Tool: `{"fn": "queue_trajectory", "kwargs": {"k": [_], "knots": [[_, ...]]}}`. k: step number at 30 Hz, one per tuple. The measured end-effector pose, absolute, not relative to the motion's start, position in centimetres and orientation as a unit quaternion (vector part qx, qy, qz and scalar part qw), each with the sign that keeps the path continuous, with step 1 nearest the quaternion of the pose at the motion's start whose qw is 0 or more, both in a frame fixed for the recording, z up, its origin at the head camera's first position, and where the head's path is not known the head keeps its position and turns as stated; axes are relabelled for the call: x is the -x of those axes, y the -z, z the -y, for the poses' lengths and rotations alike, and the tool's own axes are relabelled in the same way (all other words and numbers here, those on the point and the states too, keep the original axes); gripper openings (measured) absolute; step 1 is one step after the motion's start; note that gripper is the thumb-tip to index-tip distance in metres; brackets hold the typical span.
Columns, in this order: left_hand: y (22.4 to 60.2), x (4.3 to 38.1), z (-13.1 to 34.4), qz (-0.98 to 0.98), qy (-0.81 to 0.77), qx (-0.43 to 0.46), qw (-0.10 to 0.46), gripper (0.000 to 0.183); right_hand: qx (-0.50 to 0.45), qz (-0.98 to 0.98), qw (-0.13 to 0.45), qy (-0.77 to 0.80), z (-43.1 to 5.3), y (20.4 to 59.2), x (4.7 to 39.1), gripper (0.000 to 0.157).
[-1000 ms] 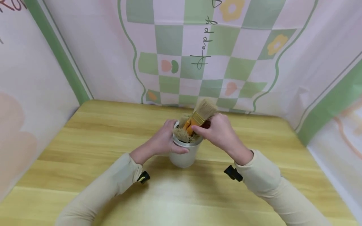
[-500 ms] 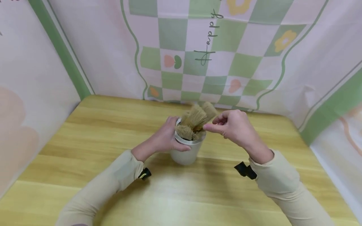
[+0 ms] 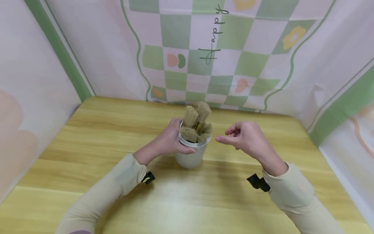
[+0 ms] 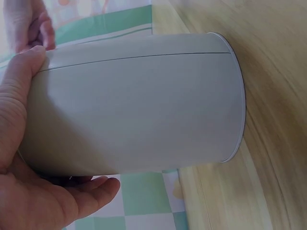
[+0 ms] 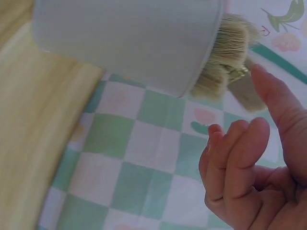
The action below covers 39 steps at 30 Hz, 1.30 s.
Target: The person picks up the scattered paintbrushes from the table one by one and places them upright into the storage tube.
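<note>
A whitish, round-walled container (image 3: 190, 159) stands on the table with several paintbrushes (image 3: 190, 116) in it, pale bristles upward. Their handles are hidden inside. My left hand (image 3: 169, 139) grips the container near its rim from the left, thumb across the front. In the left wrist view, the container's plain wall (image 4: 139, 105) shows a thin seam, and the fingers curve around its rim end. To the right of the container, my right hand (image 3: 246, 138) hovers apart from it, holding nothing. The right wrist view shows its fingers (image 5: 247, 158) loosely bent and the thumb extended near the bristles (image 5: 230, 45).
The wood-patterned table (image 3: 187, 208) reaches back to a hanging cloth (image 3: 198, 86) with green and white checks and lettering. Pale printed cloth also closes off the left and right sides. A black wrist camera (image 3: 258, 182) sits at the right sleeve.
My right hand has let go of an orange-handled paintbrush and drawn back to the right. That brush now sits bristles up among the others. The left hand keeps its grip on the container.
</note>
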<state>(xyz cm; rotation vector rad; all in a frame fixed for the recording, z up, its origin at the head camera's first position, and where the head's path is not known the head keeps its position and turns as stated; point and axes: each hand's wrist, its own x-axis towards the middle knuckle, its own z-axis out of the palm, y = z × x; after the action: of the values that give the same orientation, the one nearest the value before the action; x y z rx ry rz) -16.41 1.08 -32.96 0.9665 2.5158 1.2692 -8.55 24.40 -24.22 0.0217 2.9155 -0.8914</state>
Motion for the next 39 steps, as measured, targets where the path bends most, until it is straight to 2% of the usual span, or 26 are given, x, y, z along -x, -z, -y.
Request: {"fn": "queue_trajectory", "kwargs": {"k": [7, 12, 15, 19, 27, 31, 39], "knots": [[32.9, 16.7, -1.0, -0.843, -0.427, -0.316, 0.087, 0.108, -0.02, -0.953, 0.084, 0.292, -25.5, 26.1, 8.3, 0.047], [32.9, 16.8, -1.0, -0.841, -0.432, -0.317, 0.078, 0.107, 0.015, -0.952, 0.088, 0.293, -25.7, 27.4, 8.5, 0.039], [33.0, 16.9, -0.9, -0.842, -0.434, -0.31, 0.076, 0.107, 0.048, -0.952, 0.09, 0.289, -25.6, 28.0, 8.7, 0.039], [33.1, 16.8, -0.8, -0.844, -0.434, -0.306, 0.078, 0.108, 0.09, -0.95, 0.088, 0.285, -25.5, 28.8, 9.1, 0.048], [33.3, 16.6, -0.8, -0.842, -0.439, -0.3, 0.092, 0.11, 0.154, -0.954, 0.064, 0.25, -24.8, 30.2, 9.6, 0.077], [33.3, 16.6, -0.3, -0.845, -0.432, -0.301, 0.094, 0.106, 0.177, -0.951, 0.05, 0.247, -24.6, 31.2, 9.8, 0.082], [33.1, 17.0, 0.4, -0.856, -0.395, -0.319, 0.096, 0.103, 0.146, -0.957, 0.057, 0.245, -24.5, 31.8, 9.5, 0.089]]}}
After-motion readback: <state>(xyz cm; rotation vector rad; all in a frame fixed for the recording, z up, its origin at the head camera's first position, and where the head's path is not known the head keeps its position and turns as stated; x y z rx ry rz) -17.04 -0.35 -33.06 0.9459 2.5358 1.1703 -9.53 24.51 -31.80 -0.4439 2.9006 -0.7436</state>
